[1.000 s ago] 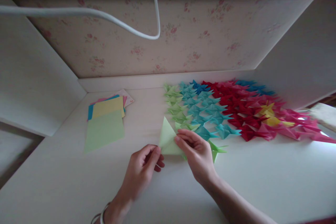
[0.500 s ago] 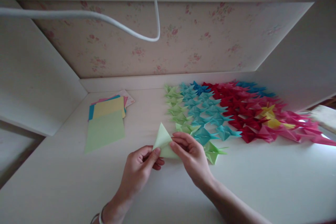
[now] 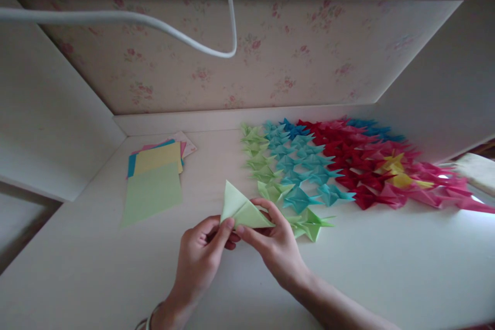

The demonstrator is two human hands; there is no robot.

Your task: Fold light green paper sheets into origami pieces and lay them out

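Note:
A light green sheet of origami paper, folded into a triangle with a crease down its middle, is held between both hands above the table. My left hand pinches its lower left corner, thumb in front and fingers behind. My right hand grips the lower edge and right side, with the thumb near the left thumb and the fingers partly hidden behind the paper. Just past the right hand lies a green paper crane.
Rows of folded paper cranes cover the right side: green, turquoise, red, pink and yellow. Flat paper squares lie in a pile on the left of the white table. A white cable hangs in front.
My right thumb has slid down and left to the lower edge beside my left thumb. The folded paper has turned, its peak moving left, and its right corner now shows.

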